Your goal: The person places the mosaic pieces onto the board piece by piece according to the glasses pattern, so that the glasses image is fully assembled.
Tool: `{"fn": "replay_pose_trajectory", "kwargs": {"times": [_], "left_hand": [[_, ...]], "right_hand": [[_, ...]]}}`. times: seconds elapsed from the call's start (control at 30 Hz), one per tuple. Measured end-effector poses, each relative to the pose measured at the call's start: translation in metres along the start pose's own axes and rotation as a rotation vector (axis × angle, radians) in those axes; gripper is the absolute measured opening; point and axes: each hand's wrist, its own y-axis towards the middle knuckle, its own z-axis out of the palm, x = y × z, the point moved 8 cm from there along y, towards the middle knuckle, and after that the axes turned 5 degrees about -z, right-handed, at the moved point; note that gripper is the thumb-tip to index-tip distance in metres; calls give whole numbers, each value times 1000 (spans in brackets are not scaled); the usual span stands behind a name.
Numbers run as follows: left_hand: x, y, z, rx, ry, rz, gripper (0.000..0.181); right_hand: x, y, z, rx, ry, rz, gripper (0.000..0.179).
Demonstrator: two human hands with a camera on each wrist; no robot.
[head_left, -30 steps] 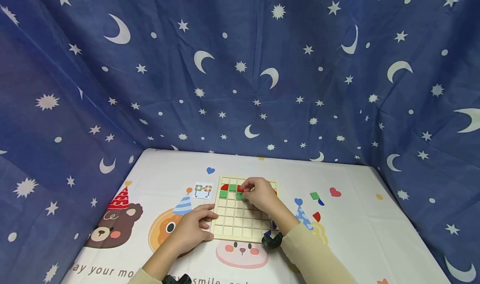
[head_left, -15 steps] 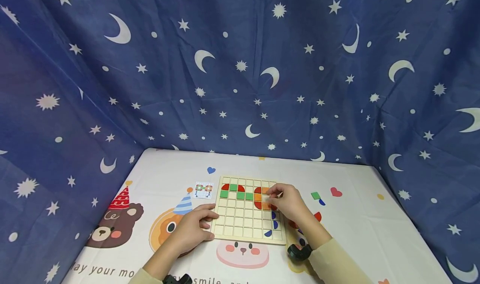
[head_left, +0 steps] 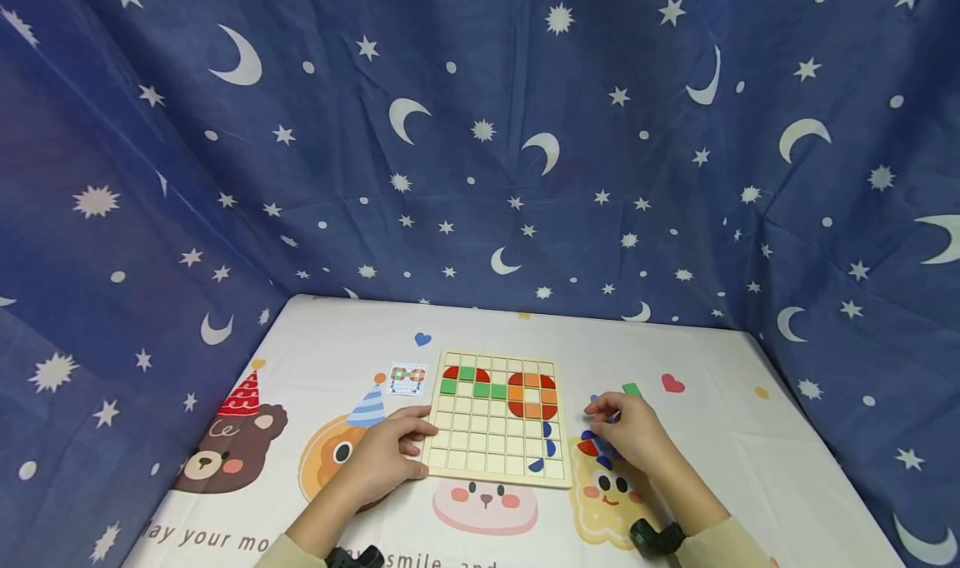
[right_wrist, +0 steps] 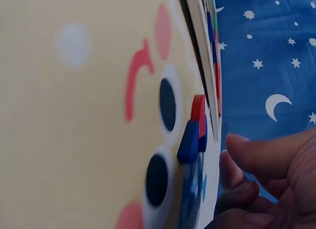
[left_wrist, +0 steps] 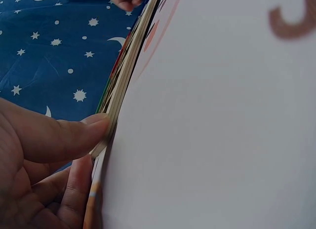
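Note:
A wooden grid board point(head_left: 491, 443) lies on the table with red, green, orange and blue pieces in its squares. At its left edge, my left hand point(head_left: 386, 460) grips the near corner, thumb against the side in the left wrist view. Beyond the right edge, my right hand point(head_left: 633, 435) hovers with thumb and fingertips slightly apart, and nothing shows between them. Close by the fingertips lie a red piece point(head_left: 587, 448) and a blue piece point(head_left: 603, 462). A green piece point(head_left: 632, 390) is partly hidden behind the hand.
A small pattern card point(head_left: 407, 379) lies left of the board. The white cloth point(head_left: 712, 468) carries printed cartoon faces, and a blue star-and-moon curtain point(head_left: 480, 218) closes off the back and sides. Dark camera mounts sit on both wrists.
My right hand has moved rightward, off the board to the loose pieces, leaving a red piece in an upper row beside a green one. My left hand keeps its place.

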Motion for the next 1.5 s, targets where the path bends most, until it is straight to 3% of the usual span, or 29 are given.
{"fn": "replay_pose_trajectory", "kwargs": {"times": [0.33,0.53,0.87,1.17,1.5], "left_hand": [[-1,0,0,6,4,-1,52],[0,-1,0,5,8,-3,52],[-1,-2,0,5,-11,-9,52],[-2,-2,1,10,0,-11,52],[-3,-3,0,6,5,-9,51]], "right_hand": [[-5,-16,11,106,14,-2,20],[-4,-18,14,123,-27,-28,22],[0,-22,15,111,-87,-61,25],[6,-21,16,84,-41,-8,21],[39,-10,27,32,24,-75,20]]}}
